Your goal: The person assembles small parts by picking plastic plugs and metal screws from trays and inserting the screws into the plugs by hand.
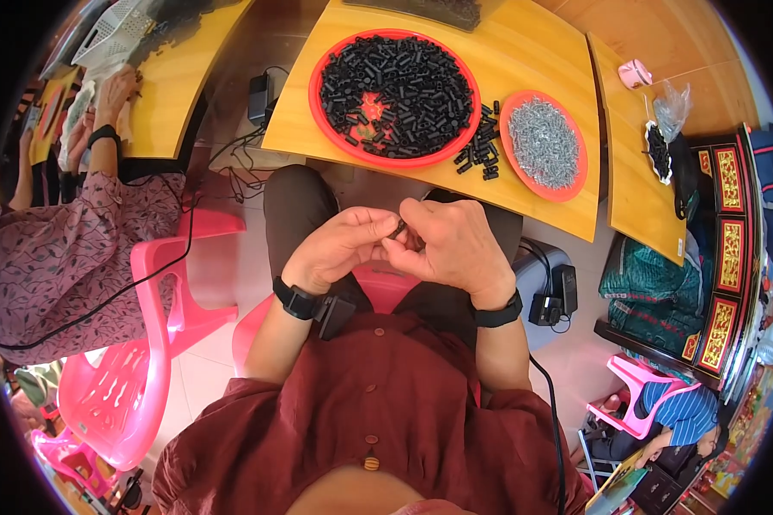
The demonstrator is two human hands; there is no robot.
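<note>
Clearly, the tray [373, 106] holds black parts [425, 86], the plate [555, 192] silvery pieces [544, 142].

The left forearm [282, 345] extends toward 1 o'clock, the right forearm [502, 348] toward 12 o'clock. The left hand [343, 245] points to 2 o'clock, the right hand [457, 249] to 10 o'clock. Both hands meet, fingers [416, 211] curled in a pinch.
</note>
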